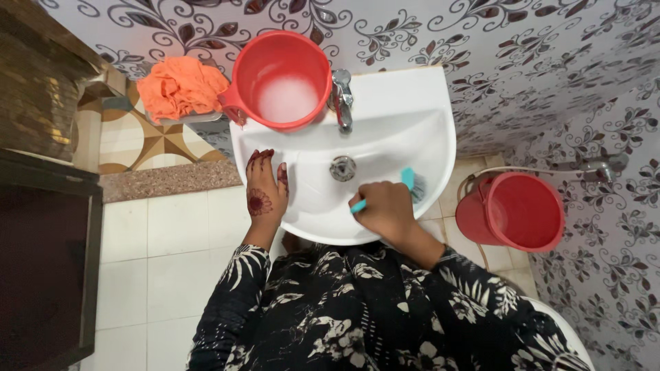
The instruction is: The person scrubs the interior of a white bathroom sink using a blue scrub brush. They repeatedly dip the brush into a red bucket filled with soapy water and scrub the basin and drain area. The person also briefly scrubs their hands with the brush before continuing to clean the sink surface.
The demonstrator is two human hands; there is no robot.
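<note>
A white wash basin [412,103] juts from a wall of floral tiles. My left hand [265,189], patterned with dark henna, rests flat on the basin's left rim, fingers spread, holding nothing. My right hand [386,209] is closed around the handle of a teal scrub brush [411,182], whose bristle head presses against the inner right side of the bowl. The drain [342,167] lies in the bowl's middle, just left of the brush. A chrome tap [342,99] stands at the back of the basin.
A red mug [282,79] with soapy water sits on the basin's back left corner. An orange cloth [180,88] lies on a metal ledge to its left. A red bucket [512,211] stands on the floor at right under a wall tap [605,167]. Dark door frame at far left.
</note>
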